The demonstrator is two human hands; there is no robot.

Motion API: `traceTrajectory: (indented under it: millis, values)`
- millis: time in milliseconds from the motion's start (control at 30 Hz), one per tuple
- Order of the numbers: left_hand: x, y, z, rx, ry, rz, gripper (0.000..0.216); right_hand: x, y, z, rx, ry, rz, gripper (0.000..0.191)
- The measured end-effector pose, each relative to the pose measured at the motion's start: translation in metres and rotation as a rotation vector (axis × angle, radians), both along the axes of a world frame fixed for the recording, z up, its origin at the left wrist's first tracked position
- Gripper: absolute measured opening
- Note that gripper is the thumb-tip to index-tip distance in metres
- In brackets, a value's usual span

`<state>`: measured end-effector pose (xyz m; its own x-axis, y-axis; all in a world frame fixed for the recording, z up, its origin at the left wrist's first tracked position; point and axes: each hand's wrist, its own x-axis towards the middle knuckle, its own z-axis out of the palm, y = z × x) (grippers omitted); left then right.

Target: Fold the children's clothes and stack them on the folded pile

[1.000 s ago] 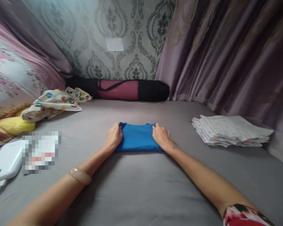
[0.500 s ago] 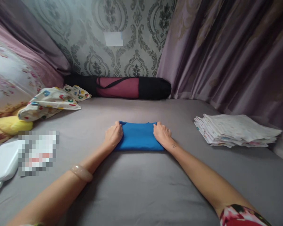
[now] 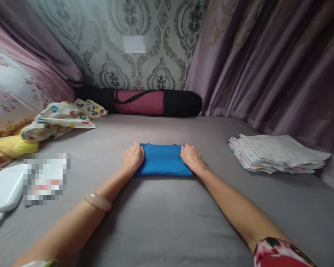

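Observation:
A blue garment (image 3: 163, 160), folded into a flat rectangle, lies on the grey bed sheet (image 3: 167, 218) straight in front of me. My left hand (image 3: 133, 158) is closed on its far left corner, with a pale bangle (image 3: 98, 202) around that forearm. At the far right corner my right hand (image 3: 191, 156) grips the cloth in the same way, fingers curled over the edge. Small bits of the blue fabric's far edge stick up between the hands. The fingertips of both hands are partly hidden.
At right lies a stack of folded white patterned cloths (image 3: 280, 154). A long black and maroon bag (image 3: 139, 102) rests along the wall. To the left are a crumpled printed cloth (image 3: 62, 120), a yellow plush item (image 3: 15, 146), a white power bank (image 3: 7, 187) and a blurred-out packet (image 3: 46, 180).
Both hands stay on the garment's far corners. The far edge between them looks flatter, with less of the raised fabric showing behind it.

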<state>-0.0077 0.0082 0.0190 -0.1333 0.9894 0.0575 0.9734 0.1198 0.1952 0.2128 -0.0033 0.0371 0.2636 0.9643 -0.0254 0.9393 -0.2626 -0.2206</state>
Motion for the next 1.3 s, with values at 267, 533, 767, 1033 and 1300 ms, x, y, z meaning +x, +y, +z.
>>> traceTrajectory:
  millis: [267,533,767,1033,1300]
  values:
    - [-0.030,-0.018,0.017,-0.172,-0.664,0.056,0.052,0.039,-0.011,-0.005,-0.044,0.466,0.072,0.042]
    - [-0.052,-0.056,0.022,-0.307,-0.820,-0.022,0.063,0.041,-0.068,-0.012,0.054,0.481,0.188,0.023]
    - [-0.051,-0.064,0.014,-0.277,-0.813,-0.094,0.060,0.033,-0.081,-0.008,0.035,0.228,0.227,0.027]
    - [-0.057,-0.066,0.000,-0.176,-0.629,-0.205,0.053,0.018,-0.098,0.004,-0.067,-0.036,0.249,0.028]
    - [-0.066,-0.060,0.014,-0.164,-0.455,-0.301,0.040,0.035,-0.088,0.021,-0.147,-0.007,0.334,0.028]
